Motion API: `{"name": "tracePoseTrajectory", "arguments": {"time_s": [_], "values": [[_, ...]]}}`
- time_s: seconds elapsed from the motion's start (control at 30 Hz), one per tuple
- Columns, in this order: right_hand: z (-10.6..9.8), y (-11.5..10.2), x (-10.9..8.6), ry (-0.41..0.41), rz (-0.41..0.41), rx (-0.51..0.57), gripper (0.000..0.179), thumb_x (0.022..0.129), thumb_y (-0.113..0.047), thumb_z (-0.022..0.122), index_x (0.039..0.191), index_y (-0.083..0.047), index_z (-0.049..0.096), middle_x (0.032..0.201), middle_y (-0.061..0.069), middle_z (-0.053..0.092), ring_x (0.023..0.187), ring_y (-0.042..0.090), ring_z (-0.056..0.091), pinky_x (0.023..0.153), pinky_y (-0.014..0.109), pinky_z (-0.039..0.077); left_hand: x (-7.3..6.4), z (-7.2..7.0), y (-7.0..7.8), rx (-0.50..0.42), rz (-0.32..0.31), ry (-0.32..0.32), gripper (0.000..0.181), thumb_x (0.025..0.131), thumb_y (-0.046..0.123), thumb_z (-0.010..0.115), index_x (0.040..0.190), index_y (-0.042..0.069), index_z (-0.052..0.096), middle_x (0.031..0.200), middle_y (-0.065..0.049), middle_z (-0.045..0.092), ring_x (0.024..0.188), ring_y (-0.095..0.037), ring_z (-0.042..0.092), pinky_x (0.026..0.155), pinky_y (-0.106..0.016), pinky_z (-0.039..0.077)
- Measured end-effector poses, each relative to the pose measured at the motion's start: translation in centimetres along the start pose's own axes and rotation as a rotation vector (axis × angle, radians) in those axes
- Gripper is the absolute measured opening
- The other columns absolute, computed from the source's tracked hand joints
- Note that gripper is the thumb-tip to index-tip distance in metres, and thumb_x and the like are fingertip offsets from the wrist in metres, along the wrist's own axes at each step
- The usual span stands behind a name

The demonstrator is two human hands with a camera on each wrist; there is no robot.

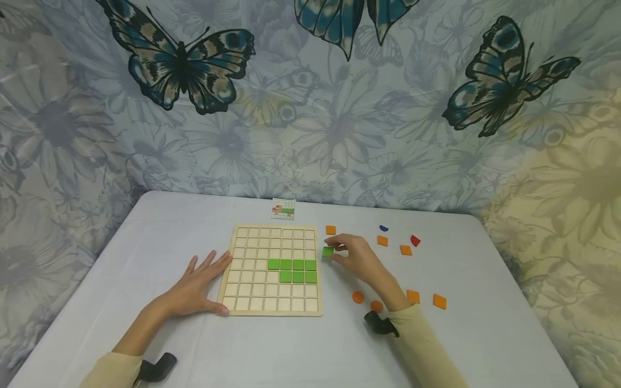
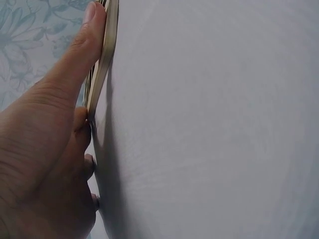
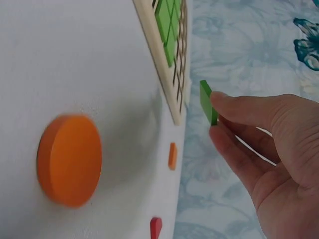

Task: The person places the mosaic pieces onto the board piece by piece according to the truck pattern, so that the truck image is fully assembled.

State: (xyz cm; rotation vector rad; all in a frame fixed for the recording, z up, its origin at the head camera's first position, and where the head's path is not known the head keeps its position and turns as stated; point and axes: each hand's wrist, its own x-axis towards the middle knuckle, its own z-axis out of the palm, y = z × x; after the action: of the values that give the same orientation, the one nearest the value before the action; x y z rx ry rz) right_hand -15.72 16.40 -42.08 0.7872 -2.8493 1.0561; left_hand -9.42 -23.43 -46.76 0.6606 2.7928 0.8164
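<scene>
My right hand (image 1: pixel 355 256) pinches a green square tile (image 3: pixel 207 103) between thumb and fingers, just off the right edge of a wooden grid board (image 1: pixel 249 291). In the right wrist view the tile stands on edge, raised above the white table. My left hand (image 1: pixel 196 288) lies spread at the board's left side, its fingertips and thumb touching the frame. Several green tiles (image 1: pixel 285 264) fill parts of two neighbouring rows at the board's right side; one row reaches further left than the row below it.
Behind the board lies a small pattern card (image 1: pixel 283 209). Right of the board are several orange squares (image 1: pixel 406 250), two orange discs (image 1: pixel 358 297), a blue half-round piece (image 1: pixel 384 228) and a red piece (image 1: pixel 415 241). A butterfly-printed cloth (image 1: pixel 339 134) hangs behind the table.
</scene>
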Motion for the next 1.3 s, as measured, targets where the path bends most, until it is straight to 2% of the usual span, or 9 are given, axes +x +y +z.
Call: {"name": "tracePoseTrajectory", "arguments": {"time_s": [0.47, 0.73, 1.0, 1.3], "values": [[2.2, -2.0, 0.6, -0.07, -0.047, 0.013, 0.035, 0.082, 0.002, 0.076, 0.117, 0.0, 0.068, 0.112, 0.01, 0.07, 0.098, 0.023, 0.068, 0.086, 0.03, 0.056, 0.0, 0.1, 0.1, -0.014, 0.016, 0.006, 0.124, 0.059, 0.067, 0.08, 0.153, 0.003, 0.029, 0.161, -0.015, 0.022, 0.147, -0.046, 0.01, 0.114, -0.066, -0.004], [3.3, -3.4, 1.3, -0.135, -0.067, 0.03, 0.036, 0.083, 0.0, 0.075, 0.119, 0.001, 0.067, 0.112, 0.012, 0.07, 0.099, 0.023, 0.067, 0.088, 0.035, 0.055, 0.0, 0.1, 0.1, -0.013, 0.007, -0.005, 0.125, 0.06, 0.067, 0.079, 0.153, 0.003, 0.028, 0.161, -0.015, 0.022, 0.147, -0.045, 0.009, 0.113, -0.066, -0.004], [4.7, -5.1, 2.5, -0.164, -0.136, 0.011, 0.036, 0.085, -0.003, 0.075, 0.119, -0.001, 0.068, 0.113, 0.009, 0.071, 0.099, 0.02, 0.067, 0.086, 0.029, 0.055, 0.0, 0.0, -0.2, -0.005, 0.008, 0.002, 0.124, 0.06, 0.068, 0.079, 0.154, 0.003, 0.028, 0.161, -0.015, 0.022, 0.147, -0.045, 0.009, 0.114, -0.066, -0.004], [6.6, -6.4, 2.4, -0.205, -0.139, -0.005, 0.034, 0.085, -0.006, 0.075, 0.118, -0.004, 0.069, 0.112, 0.005, 0.071, 0.098, 0.015, 0.066, 0.085, 0.024, 0.053, -0.1, 0.1, -0.1, -0.024, 0.016, 0.009, 0.124, 0.06, 0.066, 0.08, 0.153, 0.004, 0.029, 0.161, -0.015, 0.022, 0.147, -0.046, 0.01, 0.114, -0.066, -0.005]]}}
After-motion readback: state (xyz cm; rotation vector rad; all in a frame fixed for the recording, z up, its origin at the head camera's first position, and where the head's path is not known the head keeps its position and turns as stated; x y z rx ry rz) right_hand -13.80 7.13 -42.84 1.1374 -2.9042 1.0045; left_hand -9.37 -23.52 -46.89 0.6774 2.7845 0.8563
